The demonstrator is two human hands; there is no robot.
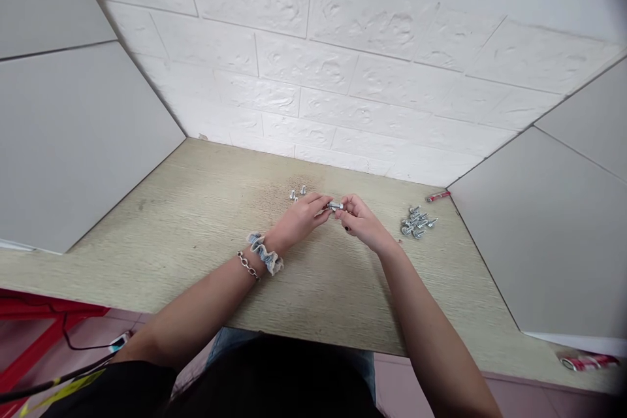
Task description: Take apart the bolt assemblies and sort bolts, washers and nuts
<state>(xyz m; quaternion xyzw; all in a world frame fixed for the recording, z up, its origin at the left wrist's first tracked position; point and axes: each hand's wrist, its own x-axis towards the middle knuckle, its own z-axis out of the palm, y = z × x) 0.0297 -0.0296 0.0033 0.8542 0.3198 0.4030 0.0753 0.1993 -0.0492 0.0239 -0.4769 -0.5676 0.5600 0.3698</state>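
Observation:
Near the middle of the wooden tabletop [196,209], a small silvery bolt [336,206] is held between my two hands. My left hand [304,215], with a scrunchie and chain bracelet at its wrist, pinches the bolt's left end. My right hand [362,221] has its fingers closed at the bolt's right end. Just beyond my left hand, a few small metal bolts [303,189] stand on the table. To the right of my right hand lies a pile of several silvery bolts [417,222].
A red tube-like item [437,196] lies by the right panel [553,228], and another red item [588,362] is at the near right edge. A white brick-pattern wall [313,72] rises behind the table. A grey panel [88,144] stands at the left.

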